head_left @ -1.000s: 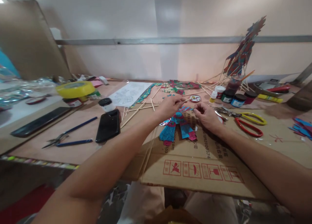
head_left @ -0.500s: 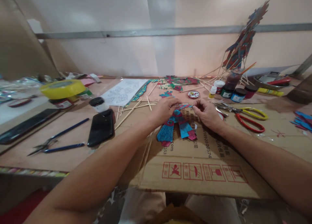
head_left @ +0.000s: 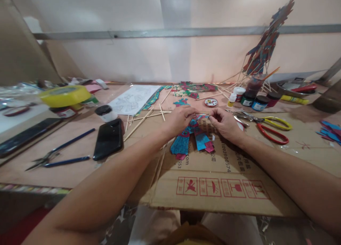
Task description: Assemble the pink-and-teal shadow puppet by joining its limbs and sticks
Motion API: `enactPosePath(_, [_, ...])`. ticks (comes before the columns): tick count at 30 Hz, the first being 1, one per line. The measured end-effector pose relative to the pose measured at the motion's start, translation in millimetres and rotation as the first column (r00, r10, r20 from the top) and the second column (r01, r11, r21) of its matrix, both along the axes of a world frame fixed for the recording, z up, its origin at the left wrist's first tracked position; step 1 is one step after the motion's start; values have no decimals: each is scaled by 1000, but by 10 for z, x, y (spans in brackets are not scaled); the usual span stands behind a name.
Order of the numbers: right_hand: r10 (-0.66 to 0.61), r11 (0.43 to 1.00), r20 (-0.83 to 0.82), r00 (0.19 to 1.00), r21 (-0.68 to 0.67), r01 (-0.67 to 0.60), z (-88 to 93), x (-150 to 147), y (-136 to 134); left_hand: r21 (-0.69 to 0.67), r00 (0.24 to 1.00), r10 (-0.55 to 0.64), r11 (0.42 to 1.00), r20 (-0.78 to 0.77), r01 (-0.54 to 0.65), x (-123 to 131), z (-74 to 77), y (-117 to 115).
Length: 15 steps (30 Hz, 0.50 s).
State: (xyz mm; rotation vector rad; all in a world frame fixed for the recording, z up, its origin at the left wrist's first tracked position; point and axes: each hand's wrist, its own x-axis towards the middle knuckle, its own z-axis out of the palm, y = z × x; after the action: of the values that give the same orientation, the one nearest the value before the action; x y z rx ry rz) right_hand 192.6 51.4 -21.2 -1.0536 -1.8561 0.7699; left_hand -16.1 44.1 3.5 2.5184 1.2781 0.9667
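Observation:
A blue and magenta painted cut-out figure (head_left: 201, 140) lies over the cardboard sheet (head_left: 223, 166), its two leg-like parts pointing towards me. My left hand (head_left: 178, 121) is closed on the upper left of the figure, fingertips pressed down. At the other end of its thin upper strip, my right hand (head_left: 226, 123) pinches with thumb and forefinger. Between the hands a narrow pale stick-like piece runs along the strip; my fingers hide its ends. Just beyond lies a small blue cut-out piece (head_left: 181, 102).
Thin wooden sticks (head_left: 141, 122) lie left of my hands, near a black phone (head_left: 108, 139) and blue-handled pliers (head_left: 66, 145). To the right are red-handled pliers (head_left: 273, 134) and yellow-handled ones (head_left: 279, 123). Behind stand paint jars (head_left: 259, 103), a glue bottle (head_left: 231, 99) and a tall painted puppet (head_left: 262, 53).
The view has shifted slightly. My right hand's fingertips have moved a little along the strip's end; both hands keep their hold on the cut-out figure.

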Motion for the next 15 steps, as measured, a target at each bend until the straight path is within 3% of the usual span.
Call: enactPosePath(15, [-5,1000,33,999,23,4,61,-22,-58,55,998,-16,998,-56,19,-47,-34,28])
